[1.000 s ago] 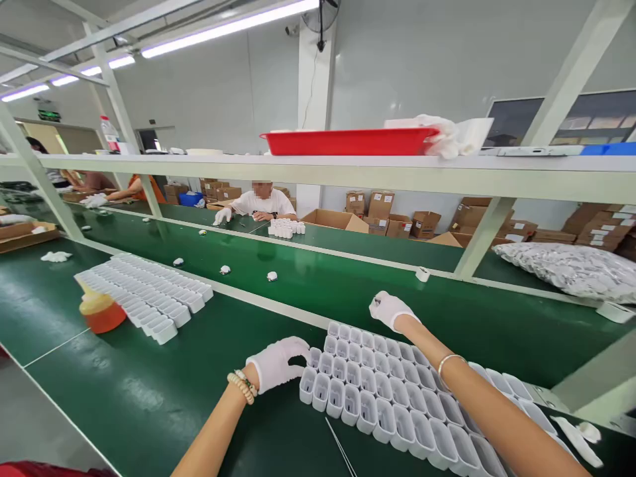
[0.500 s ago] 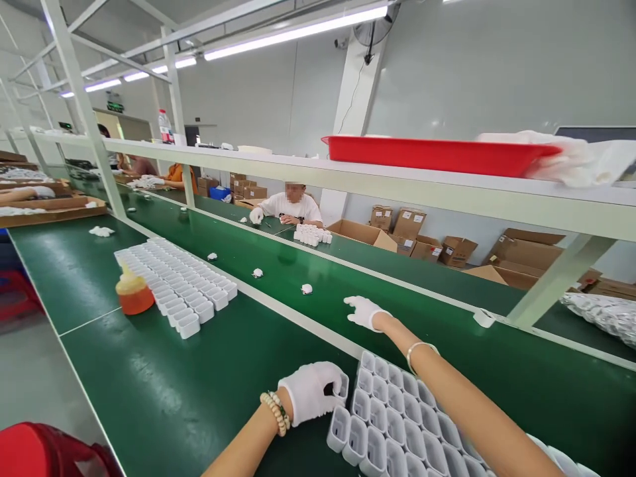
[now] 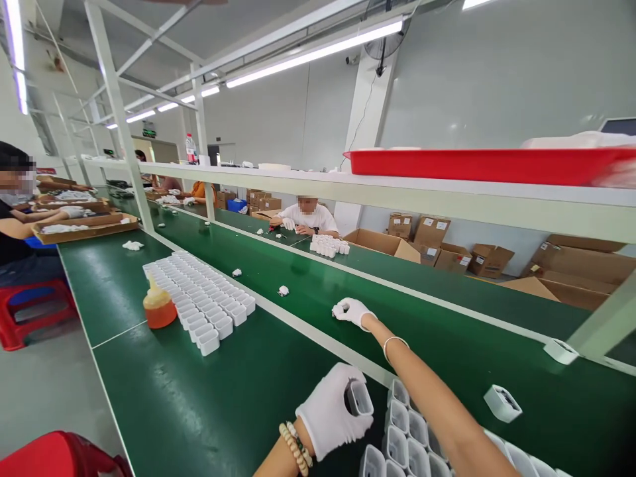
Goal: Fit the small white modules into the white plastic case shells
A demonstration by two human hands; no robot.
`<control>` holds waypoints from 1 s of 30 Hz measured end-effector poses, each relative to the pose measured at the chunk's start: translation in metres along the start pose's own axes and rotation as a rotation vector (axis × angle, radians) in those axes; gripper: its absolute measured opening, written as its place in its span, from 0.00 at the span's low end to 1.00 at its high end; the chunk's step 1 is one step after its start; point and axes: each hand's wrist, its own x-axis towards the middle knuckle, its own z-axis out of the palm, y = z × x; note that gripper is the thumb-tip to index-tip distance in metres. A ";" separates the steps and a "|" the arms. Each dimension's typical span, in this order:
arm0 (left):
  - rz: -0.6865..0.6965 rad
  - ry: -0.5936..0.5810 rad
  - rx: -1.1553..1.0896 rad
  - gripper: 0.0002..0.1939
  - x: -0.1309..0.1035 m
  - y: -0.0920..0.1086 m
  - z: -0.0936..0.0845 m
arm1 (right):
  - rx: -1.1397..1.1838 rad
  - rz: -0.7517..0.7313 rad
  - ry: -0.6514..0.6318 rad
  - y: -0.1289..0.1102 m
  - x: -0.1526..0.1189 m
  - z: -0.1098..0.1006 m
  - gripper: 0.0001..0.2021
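Since the earlier frame, the right hand [image 3: 354,313] has moved to a small white piece out on the green strip [image 3: 472,351], and the left hand [image 3: 334,412] has drawn its cup a little farther from the near rows of cups [image 3: 407,424]. The left hand grasps that white cup [image 3: 360,399] between thumb and fingers, its open mouth showing, above the worktop [image 3: 209,404] and just beside the rows. The right hand has its fingers curled; the piece at the fingertips is mostly hidden, so whether it is gripped I cannot tell. Two more pieces [image 3: 283,291] lie along the strip, apart from that hand. Another white cup [image 3: 503,403] lies on the strip beyond the right forearm. Farther left on the worktop stands a second block of cups [image 3: 203,298], with an orange squeeze bottle [image 3: 159,310] beside it. Across the strip, a co-worker [image 3: 309,217] sits near a small group of white cups [image 3: 328,246].
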 end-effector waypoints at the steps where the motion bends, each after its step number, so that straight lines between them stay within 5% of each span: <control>1: 0.007 0.021 -0.053 0.18 -0.001 0.003 -0.001 | 0.055 -0.008 -0.016 -0.001 -0.009 -0.005 0.11; 5: 0.051 0.041 -0.073 0.19 -0.010 0.018 -0.009 | 0.254 -0.036 -0.036 0.001 -0.069 -0.033 0.12; 9: 0.144 0.030 0.041 0.23 -0.026 0.033 -0.019 | 0.385 -0.051 0.023 -0.002 -0.173 -0.059 0.21; 12: 0.235 0.011 0.083 0.23 -0.035 0.043 -0.023 | 0.419 -0.056 0.087 -0.010 -0.248 -0.057 0.20; 15: 0.288 -0.029 0.110 0.23 -0.039 0.048 -0.022 | 0.337 -0.056 0.153 -0.017 -0.291 -0.039 0.16; 22: 0.342 -0.042 0.174 0.20 -0.041 0.049 -0.022 | 0.273 -0.043 0.225 -0.018 -0.298 -0.020 0.14; 30: 0.393 -0.055 0.195 0.20 -0.043 0.052 -0.026 | 0.215 0.021 0.136 -0.021 -0.297 -0.019 0.13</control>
